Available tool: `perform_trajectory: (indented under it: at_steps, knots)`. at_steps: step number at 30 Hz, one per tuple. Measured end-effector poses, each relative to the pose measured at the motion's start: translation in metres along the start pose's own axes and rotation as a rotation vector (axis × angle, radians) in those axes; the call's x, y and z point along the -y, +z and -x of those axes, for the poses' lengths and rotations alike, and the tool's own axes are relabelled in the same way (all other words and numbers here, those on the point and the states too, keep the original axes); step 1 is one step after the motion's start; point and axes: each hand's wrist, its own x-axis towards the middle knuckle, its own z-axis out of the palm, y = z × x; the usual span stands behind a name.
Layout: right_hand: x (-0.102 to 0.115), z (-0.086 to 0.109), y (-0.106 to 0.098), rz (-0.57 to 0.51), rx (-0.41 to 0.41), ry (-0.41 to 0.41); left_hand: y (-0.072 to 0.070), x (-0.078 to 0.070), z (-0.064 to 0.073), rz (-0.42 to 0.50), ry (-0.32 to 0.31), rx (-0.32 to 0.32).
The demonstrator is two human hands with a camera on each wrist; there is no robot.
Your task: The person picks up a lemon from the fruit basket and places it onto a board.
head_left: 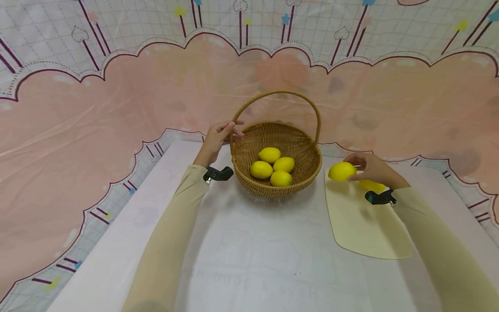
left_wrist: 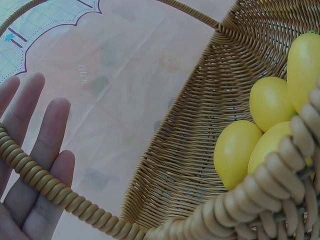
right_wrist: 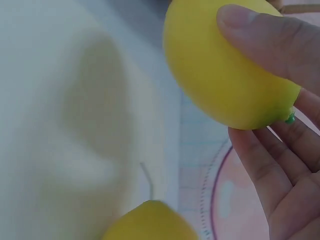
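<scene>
A wicker basket (head_left: pixel 249 184) with a tall arched handle (head_left: pixel 280 91) stands on the table, several yellow lemons (head_left: pixel 270 154) lying inside it. My left hand (head_left: pixel 220 138) holds the handle low on its left side; in the left wrist view its fingers (left_wrist: pixel 52 132) pass behind the wrapped handle. To the right of the basket, my right hand (head_left: pixel 368 167) pinches a lemon (head_left: pixel 341 171) between thumb and fingers, raised over a cream cutting board (head_left: pixel 362 229). The right wrist view shows this lemon's green stem end near the palm. Another lemon (head_left: pixel 372 186) sits on the board, partly hidden by the right hand and wrist camera.
The table (head_left: pixel 249 260) has a white cover with faint printing. Behind it hangs a pink patterned cloth (head_left: pixel 156 99) that also borders the table's sides. Black wrist cameras (head_left: pixel 218 174) are strapped to both wrists.
</scene>
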Motion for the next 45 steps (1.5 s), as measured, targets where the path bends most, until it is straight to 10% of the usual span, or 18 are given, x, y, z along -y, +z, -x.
perform_trajectory:
  at_steps: [45]
  knots:
    - [-0.023,-0.009,0.004,0.135,0.069,0.015,0.009,-0.022,0.011,0.007,-0.028,0.012]
